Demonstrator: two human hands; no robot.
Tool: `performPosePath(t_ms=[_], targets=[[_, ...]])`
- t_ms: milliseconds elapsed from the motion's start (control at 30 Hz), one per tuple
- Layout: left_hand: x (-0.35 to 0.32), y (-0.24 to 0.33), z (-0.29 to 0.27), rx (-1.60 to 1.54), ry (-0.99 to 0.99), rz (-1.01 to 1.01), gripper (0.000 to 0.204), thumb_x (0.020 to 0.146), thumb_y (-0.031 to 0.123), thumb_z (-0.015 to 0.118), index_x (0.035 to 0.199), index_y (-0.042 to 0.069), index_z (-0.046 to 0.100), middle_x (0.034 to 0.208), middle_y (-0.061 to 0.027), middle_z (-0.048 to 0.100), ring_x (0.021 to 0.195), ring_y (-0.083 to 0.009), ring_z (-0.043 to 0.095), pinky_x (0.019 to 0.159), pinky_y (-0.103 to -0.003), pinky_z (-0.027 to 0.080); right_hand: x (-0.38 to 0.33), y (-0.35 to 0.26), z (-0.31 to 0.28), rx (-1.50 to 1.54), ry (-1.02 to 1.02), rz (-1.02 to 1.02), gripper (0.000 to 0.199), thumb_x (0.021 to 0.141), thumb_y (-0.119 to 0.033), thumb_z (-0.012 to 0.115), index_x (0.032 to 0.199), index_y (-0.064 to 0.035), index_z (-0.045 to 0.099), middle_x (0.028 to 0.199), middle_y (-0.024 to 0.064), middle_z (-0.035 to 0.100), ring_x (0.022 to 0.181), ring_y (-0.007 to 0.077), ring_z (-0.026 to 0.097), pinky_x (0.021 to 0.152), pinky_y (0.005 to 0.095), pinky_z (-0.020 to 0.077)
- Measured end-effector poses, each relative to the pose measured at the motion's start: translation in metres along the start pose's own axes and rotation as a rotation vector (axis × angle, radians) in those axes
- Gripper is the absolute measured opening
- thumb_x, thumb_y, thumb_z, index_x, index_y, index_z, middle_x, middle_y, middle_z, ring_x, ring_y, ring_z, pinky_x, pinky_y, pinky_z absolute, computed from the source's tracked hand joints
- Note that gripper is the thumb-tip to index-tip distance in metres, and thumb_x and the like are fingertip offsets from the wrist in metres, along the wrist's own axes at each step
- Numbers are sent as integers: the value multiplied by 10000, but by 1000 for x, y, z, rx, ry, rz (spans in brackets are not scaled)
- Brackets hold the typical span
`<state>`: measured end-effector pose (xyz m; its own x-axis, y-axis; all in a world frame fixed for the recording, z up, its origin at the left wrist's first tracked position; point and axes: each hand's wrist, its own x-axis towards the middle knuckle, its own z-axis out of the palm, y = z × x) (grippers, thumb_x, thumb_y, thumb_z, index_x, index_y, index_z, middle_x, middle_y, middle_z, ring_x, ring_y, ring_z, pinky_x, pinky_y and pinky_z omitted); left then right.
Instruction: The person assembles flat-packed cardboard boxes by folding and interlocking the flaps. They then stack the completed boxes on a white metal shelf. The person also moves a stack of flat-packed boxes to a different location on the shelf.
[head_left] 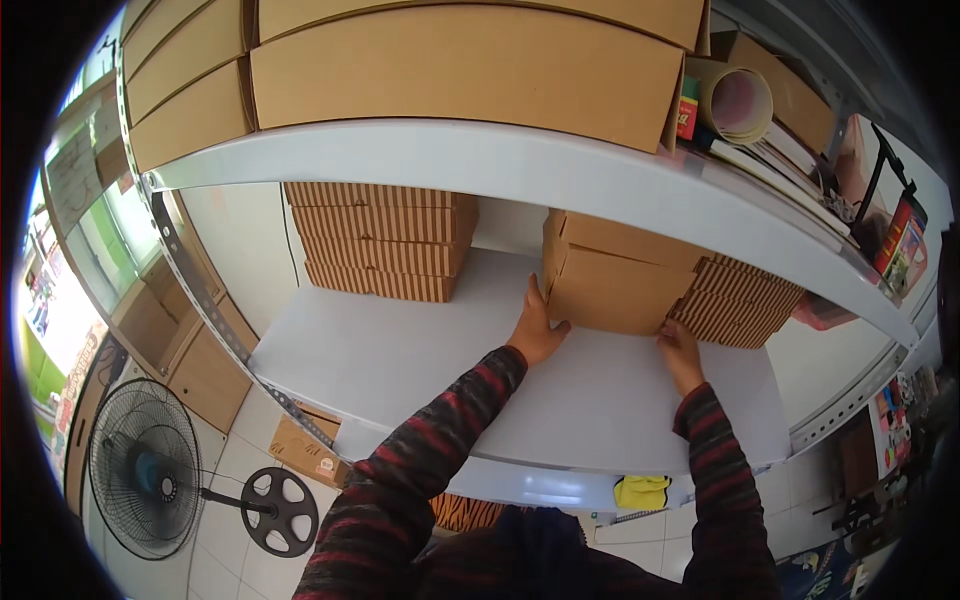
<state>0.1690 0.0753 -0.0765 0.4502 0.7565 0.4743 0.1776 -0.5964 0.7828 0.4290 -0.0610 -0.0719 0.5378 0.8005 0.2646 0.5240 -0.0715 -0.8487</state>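
A plain brown cardboard box point(625, 292) stands on the middle white shelf point(400, 350), with another brown box point(630, 240) showing just behind and above its front. My left hand point(538, 330) lies along its left side, fingers pointing up and thumb by the lower front corner. At the lower right corner, my right hand point(682, 355) grips the edge with bent fingers, partly hidden. Touching the right side is a stack of striped cardboard boxes point(745, 305). A second striped stack point(380, 245) stands to the left, apart from my hands.
Above, a white shelf beam point(430, 150) crosses in front, carrying large brown cartons point(460, 75) and a rolled paper tube point(742, 103). Perforated metal posts point(215, 300) flank the shelf. A black fan point(145, 468) stands on the floor at left. A yellow cloth item point(641, 492) sits lower down.
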Motion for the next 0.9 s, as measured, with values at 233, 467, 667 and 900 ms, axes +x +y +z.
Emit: performPosePath(t_ms=[233, 467, 667, 900], targets=[[3, -22, -4, -108, 26, 25, 825, 791, 100, 696, 1402, -29, 157, 1323, -250, 430, 1263, -367, 422, 1044, -424, 350, -21, -45, 31, -185, 12, -76, 432, 793, -9, 629, 1205, 59, 520, 1082, 160, 575, 947, 225, 604, 768, 298, 520], [1, -33, -29, 4, 264, 3, 852, 695, 71, 709, 1360, -77, 199, 1271, -307, 436, 1179, -444, 447, 1005, -432, 384, -5, -43, 66, -81, -126, -187, 496, 766, -42, 698, 1226, 3, 520, 1120, 130, 523, 947, 232, 597, 756, 318, 534], [4, -36, -46, 162, 505, -135, 900, 687, 110, 739, 1344, -120, 168, 1250, -336, 375, 1140, -483, 435, 981, -447, 397, -12, -70, 108, -64, -209, -282, 531, 767, -48, 698, 1253, -11, 487, 1125, 133, 492, 994, 236, 570, 788, 326, 528], [7, -22, -33, 261, 571, -294, 929, 696, 149, 765, 1345, -125, 160, 1289, -304, 259, 1197, -467, 293, 1030, -506, 278, -11, -74, 94, -92, -258, -309, 336, 778, -58, 693, 1088, 18, 588, 1092, 134, 570, 939, 221, 605, 768, 309, 525]])
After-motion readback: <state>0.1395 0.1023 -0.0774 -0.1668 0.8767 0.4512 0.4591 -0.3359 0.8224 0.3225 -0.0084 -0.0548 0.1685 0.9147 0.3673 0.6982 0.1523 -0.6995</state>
